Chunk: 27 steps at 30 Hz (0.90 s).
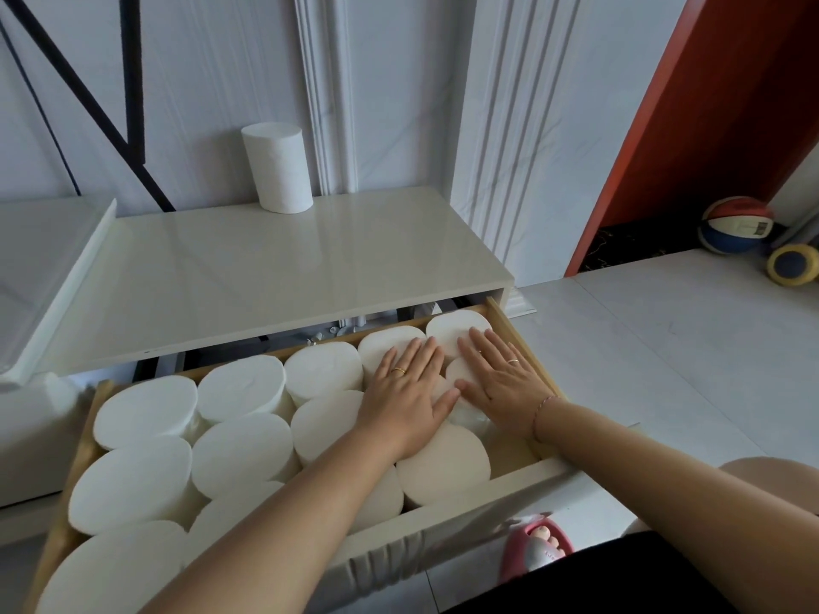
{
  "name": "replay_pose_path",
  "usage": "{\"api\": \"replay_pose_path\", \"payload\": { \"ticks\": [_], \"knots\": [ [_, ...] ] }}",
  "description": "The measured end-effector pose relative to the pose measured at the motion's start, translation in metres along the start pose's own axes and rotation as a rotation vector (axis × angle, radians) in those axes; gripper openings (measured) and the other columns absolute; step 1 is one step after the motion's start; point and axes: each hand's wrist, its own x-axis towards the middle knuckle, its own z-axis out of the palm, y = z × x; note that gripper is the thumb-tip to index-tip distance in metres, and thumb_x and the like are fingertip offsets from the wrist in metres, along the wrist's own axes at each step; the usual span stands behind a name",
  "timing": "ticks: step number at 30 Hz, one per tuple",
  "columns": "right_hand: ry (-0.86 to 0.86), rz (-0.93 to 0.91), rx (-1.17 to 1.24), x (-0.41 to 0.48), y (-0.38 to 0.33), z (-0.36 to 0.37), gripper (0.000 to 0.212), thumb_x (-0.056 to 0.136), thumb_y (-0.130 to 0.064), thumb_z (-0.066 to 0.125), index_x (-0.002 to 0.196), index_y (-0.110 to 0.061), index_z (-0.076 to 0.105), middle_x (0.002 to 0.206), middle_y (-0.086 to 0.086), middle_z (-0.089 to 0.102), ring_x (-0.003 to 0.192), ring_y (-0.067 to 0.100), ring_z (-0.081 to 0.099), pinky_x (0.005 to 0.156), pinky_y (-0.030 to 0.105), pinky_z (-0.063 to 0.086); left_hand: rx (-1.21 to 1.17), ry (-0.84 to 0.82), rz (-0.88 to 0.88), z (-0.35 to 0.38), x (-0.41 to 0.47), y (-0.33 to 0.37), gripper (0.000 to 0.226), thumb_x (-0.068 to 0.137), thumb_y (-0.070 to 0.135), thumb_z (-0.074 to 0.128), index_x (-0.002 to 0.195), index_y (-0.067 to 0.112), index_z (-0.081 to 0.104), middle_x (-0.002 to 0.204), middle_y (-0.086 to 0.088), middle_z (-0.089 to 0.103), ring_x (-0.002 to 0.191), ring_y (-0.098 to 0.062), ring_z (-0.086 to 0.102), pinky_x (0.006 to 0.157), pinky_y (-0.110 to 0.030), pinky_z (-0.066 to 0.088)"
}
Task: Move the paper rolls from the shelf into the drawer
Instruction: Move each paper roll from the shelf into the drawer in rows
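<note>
One white paper roll (278, 167) stands upright at the back of the cream shelf top (274, 277), against the wall. Below it the drawer (509, 483) is pulled out and packed with several white rolls standing on end (241, 383). My left hand (410, 389) lies flat with straight fingers on the rolls at the drawer's right end. My right hand (501, 378) lies flat beside it, pressing on a roll (461, 374) that sits between the two hands near the drawer's right wall. Neither hand grips anything.
A lower glossy surface (40, 268) adjoins the shelf on the left. On the tiled floor at the right lie a red, white and blue ball (733, 226) and a yellow-rimmed wheel (793, 264). My foot in a pink slipper (534, 547) is below the drawer front.
</note>
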Motion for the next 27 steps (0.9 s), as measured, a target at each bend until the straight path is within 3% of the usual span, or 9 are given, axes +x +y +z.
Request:
{"api": "replay_pose_path", "payload": {
  "ticks": [7,11,14,18,23,27],
  "knots": [
    [-0.007,0.031,-0.017,0.002,-0.003,-0.002,0.068,0.100,-0.054,0.017,0.154,-0.021,-0.009,0.162,0.000,-0.017,0.148,0.017,-0.021,0.120,0.036,-0.013,0.007,-0.029,0.013,-0.005,-0.007,-0.014,0.065,0.096,0.055,0.009,0.149,0.022,-0.009,0.157,0.006,-0.017,0.141,-0.008,-0.022,0.113,-0.032,-0.019],
    [0.289,0.035,0.152,0.018,-0.022,-0.025,0.069,0.099,-0.055,0.024,0.155,-0.018,0.008,0.164,-0.001,0.000,0.150,0.015,-0.008,0.117,0.030,-0.010,0.071,0.019,0.008,-0.009,-0.015,-0.036,0.070,0.093,0.058,0.005,0.148,0.019,-0.012,0.154,0.004,-0.023,0.136,-0.009,-0.034,0.112,-0.038,-0.022],
    [0.407,0.006,0.390,0.054,-0.055,-0.052,0.064,0.099,-0.050,0.034,0.152,-0.016,0.021,0.162,0.001,0.015,0.149,0.019,0.011,0.120,0.032,0.004,0.158,0.098,-0.030,-0.016,-0.019,-0.057,0.072,0.087,0.059,-0.008,0.145,0.018,-0.021,0.153,0.000,-0.028,0.136,-0.014,-0.035,0.113,-0.043,-0.019],
    [0.439,-0.049,0.590,0.108,-0.097,-0.073,0.068,0.096,-0.049,0.045,0.150,-0.013,0.024,0.158,0.005,0.023,0.145,0.024,0.024,0.119,0.041,0.022,0.209,0.252,-0.162,-0.028,-0.022,-0.091,0.071,0.092,0.056,0.000,0.150,0.016,-0.005,0.157,-0.004,-0.014,0.144,-0.023,-0.017,0.116,-0.044,-0.012],
    [0.450,-0.074,0.666,0.175,-0.134,-0.082,0.077,0.092,-0.049,0.055,0.150,-0.010,0.022,0.157,0.006,0.025,0.144,0.024,0.027,0.118,0.039,0.024,0.132,0.359,-0.270,-0.036,-0.014,-0.109,0.069,0.096,0.057,0.012,0.150,0.015,0.015,0.158,-0.008,0.013,0.146,-0.027,0.005,0.116,-0.052,0.008],
    [0.443,-0.047,0.754,0.228,-0.156,-0.093,0.085,0.089,-0.050,0.059,0.152,-0.010,0.018,0.158,0.007,0.022,0.144,0.024,0.025,0.118,0.038,0.025,0.130,0.380,-0.396,-0.032,-0.006,-0.125,0.069,0.097,0.056,0.016,0.149,0.011,0.019,0.156,-0.011,0.018,0.145,-0.028,0.011,0.117,-0.051,0.008]
  ]
}}
